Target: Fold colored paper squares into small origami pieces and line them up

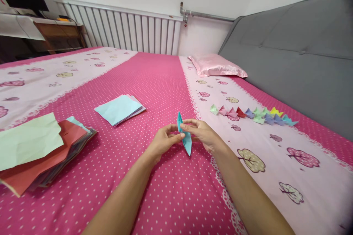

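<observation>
A small folded paper boat (186, 142) in bright blue is held between both hands above the pink bedspread, its long pointed shape running nearly away from me. My left hand (164, 139) pinches its left side, with the thumb on the near half. From the right, my right hand (202, 132) grips the upper part between thumb and fingers. Some fingertips are hidden behind the paper. To the right lie several finished paper boats (259, 115) in rows, in green, pink, red, purple, yellow and blue.
A neat stack of paper sheets (120, 110), light blue on top, lies ahead to the left. A larger loose pile of coloured paper (41, 147) is nearer on the left. Beyond are a pink pillow (216, 65), a grey headboard (298, 51) and a white radiator (124, 27).
</observation>
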Action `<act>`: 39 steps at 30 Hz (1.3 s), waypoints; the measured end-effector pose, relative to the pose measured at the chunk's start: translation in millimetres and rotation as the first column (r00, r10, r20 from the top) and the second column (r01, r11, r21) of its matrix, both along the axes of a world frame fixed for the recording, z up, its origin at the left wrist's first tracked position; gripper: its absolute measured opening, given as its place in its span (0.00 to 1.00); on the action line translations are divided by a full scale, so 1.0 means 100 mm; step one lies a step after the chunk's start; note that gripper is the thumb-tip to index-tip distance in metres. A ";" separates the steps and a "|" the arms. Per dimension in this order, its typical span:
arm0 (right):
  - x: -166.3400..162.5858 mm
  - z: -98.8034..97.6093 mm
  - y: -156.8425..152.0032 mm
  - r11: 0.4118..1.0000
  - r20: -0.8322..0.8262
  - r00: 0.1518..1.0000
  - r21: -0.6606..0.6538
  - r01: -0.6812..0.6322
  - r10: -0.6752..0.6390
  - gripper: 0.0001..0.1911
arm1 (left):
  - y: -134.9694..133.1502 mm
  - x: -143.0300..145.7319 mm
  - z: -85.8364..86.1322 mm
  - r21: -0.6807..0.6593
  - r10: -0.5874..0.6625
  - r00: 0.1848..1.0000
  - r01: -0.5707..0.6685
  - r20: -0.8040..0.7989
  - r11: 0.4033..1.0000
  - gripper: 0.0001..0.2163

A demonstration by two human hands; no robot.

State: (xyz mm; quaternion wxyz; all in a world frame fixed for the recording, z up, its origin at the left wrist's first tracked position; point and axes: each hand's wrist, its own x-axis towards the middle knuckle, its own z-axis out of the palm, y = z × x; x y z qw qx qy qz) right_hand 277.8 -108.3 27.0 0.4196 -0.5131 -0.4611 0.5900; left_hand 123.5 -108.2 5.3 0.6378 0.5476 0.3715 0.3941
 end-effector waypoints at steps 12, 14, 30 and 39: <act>0.02 0.03 0.01 1.000 -0.004 1.000 -0.025 -0.007 0.006 0.22 | 0.02 0.00 -0.03 -0.004 0.020 0.999 -0.021 -0.037 1.000 0.22; 0.02 0.02 0.01 1.000 -0.005 1.000 -0.022 -0.001 0.001 0.21 | 0.01 0.00 -0.03 -0.010 0.024 0.999 -0.025 -0.042 1.000 0.22; 0.01 -0.03 0.01 0.959 0.249 0.967 0.261 -0.115 0.049 0.18 | 0.04 0.03 -0.08 0.255 0.206 0.929 -0.128 -0.307 0.958 0.16; -0.19 -0.19 0.01 0.925 0.751 0.634 0.351 -0.144 -0.186 0.07 | 0.07 0.03 -0.15 0.431 0.320 0.817 -0.098 -0.480 0.897 0.12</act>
